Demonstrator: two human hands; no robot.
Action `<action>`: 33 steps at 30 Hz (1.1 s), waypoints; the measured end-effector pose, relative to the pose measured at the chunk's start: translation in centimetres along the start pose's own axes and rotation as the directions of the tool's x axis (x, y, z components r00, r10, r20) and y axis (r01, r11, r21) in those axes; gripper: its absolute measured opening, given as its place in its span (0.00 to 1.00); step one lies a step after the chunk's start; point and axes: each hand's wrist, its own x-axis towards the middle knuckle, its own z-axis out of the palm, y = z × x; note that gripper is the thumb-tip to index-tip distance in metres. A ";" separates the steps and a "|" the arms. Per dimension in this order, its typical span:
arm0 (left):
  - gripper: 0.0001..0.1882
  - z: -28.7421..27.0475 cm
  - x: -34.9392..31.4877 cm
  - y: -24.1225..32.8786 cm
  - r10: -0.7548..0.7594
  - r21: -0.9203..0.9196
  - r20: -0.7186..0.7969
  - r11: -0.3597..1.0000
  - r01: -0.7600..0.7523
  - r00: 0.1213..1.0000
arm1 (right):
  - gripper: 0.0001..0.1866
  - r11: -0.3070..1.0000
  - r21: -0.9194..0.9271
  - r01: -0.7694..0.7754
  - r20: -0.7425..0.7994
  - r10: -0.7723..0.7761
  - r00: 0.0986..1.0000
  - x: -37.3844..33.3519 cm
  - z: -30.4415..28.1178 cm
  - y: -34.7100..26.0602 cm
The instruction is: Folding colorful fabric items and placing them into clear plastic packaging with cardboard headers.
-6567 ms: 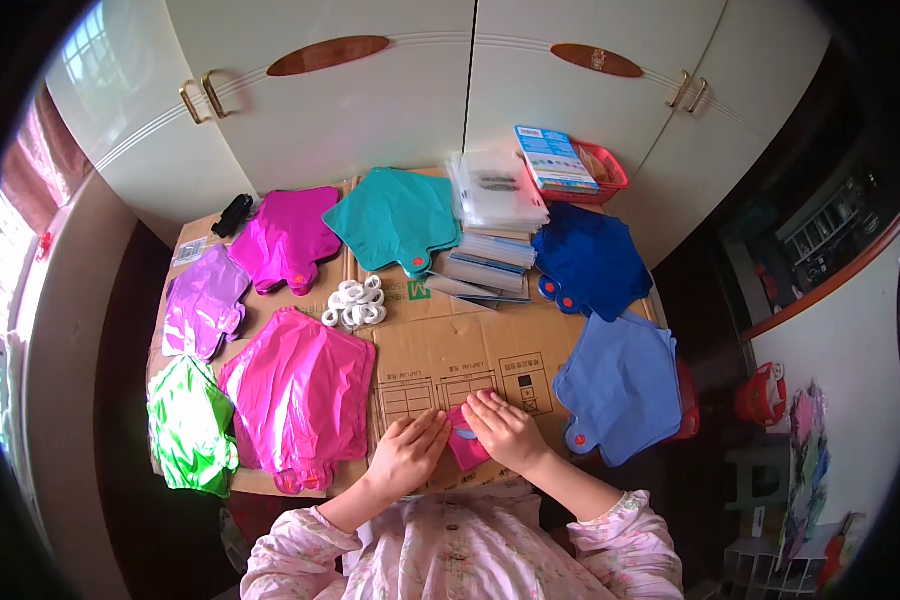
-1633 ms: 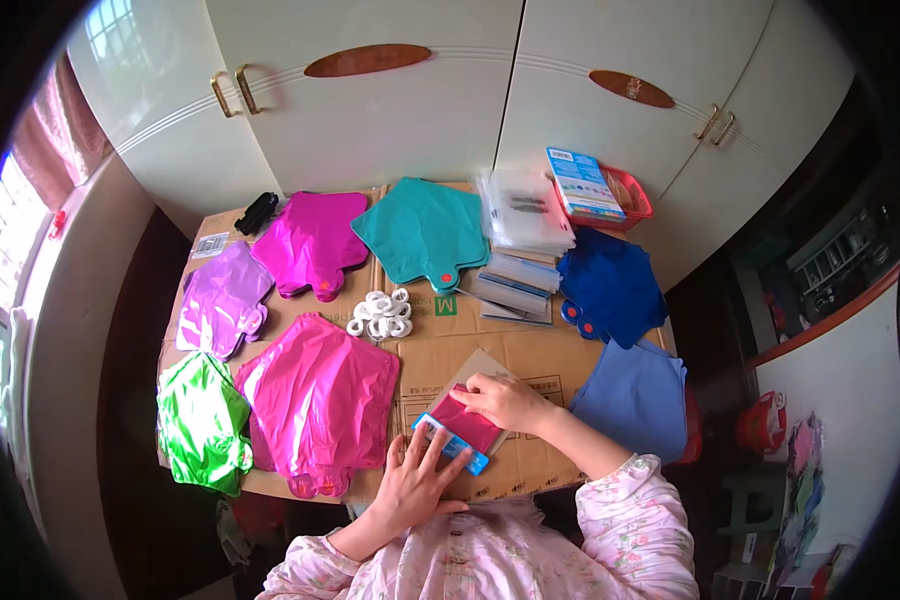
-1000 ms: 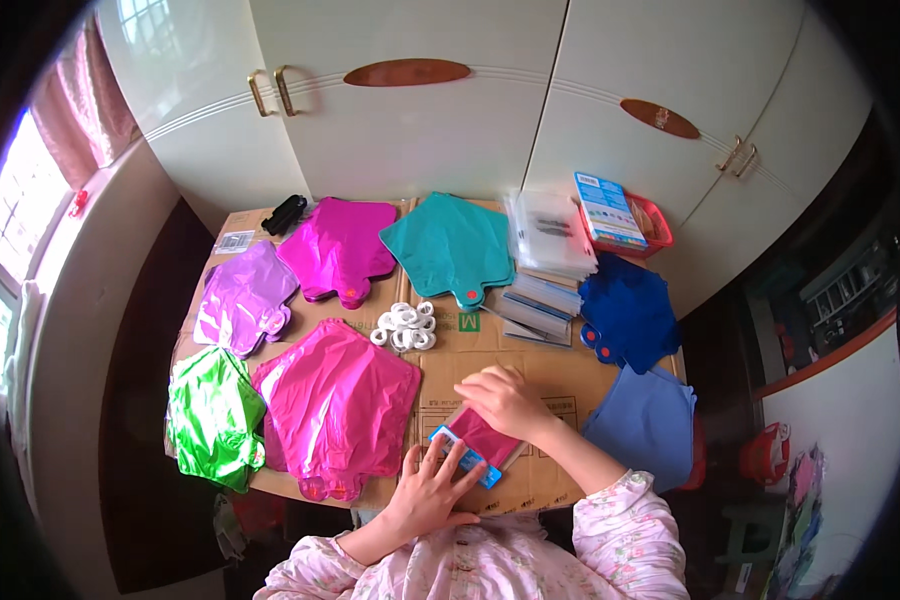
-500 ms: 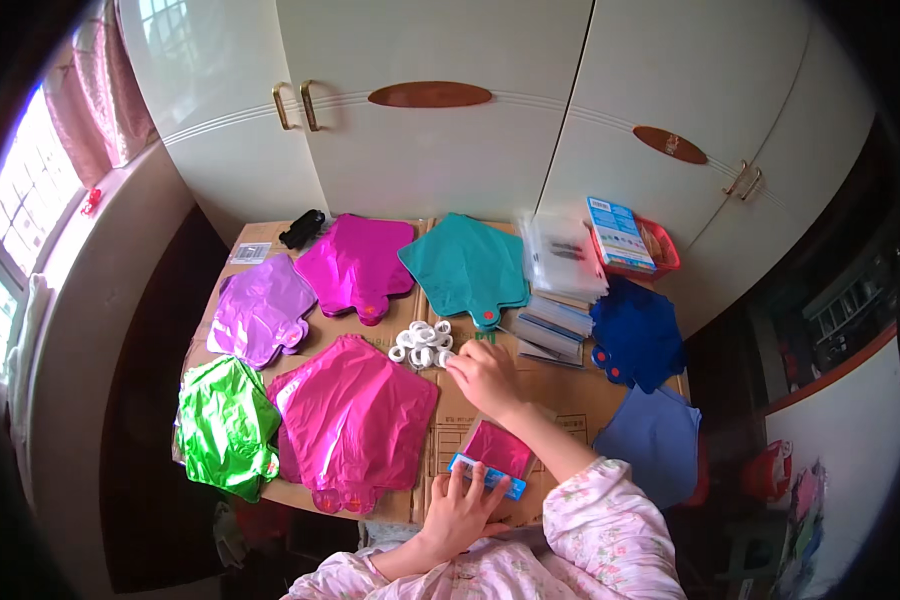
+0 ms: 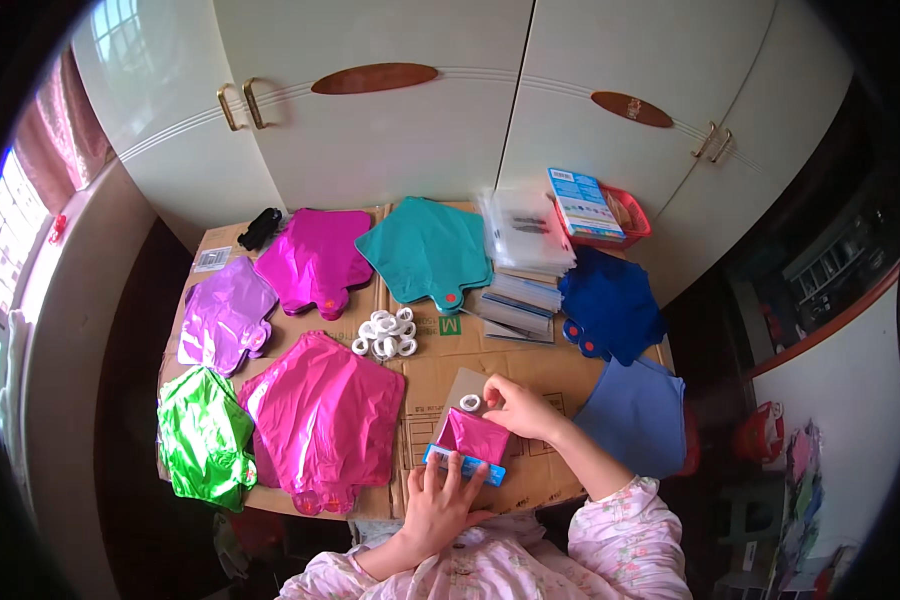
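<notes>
My left hand (image 5: 437,503) lies with its fingers spread, the tips pressing on a blue card strip (image 5: 485,474) at the near end of a clear bag (image 5: 465,384). Inside or on the bag is a folded pink foil piece (image 5: 478,436); which of the two I cannot tell. Just beyond the foil sits a white ring (image 5: 470,402). Beside that ring my right hand (image 5: 526,411) has its fingers curled together at the bag's right edge, and what they pinch, if anything, is hidden. A pile of white rings (image 5: 385,333) lies farther off, to the left.
Flat foil balloons in stacks surround the work spot: pink (image 5: 328,415), green (image 5: 206,435), lilac (image 5: 227,313), magenta (image 5: 315,255), teal (image 5: 425,248), dark blue (image 5: 615,305) and pale blue (image 5: 638,420). Clear bags (image 5: 525,228) and a red basket (image 5: 635,222) stand at the back right.
My right hand has come from the ring pile back toward me, and a white ring now lies by the pink foil. My left hand stays on the card. The view has shifted slightly.
</notes>
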 end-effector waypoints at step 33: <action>0.41 0.3 0.0 0.0 0.025 -0.001 -0.004 1.000 -0.025 1.000 | 0.12 0.991 -0.084 -0.108 0.180 0.122 0.976 1.6 1.8 -0.8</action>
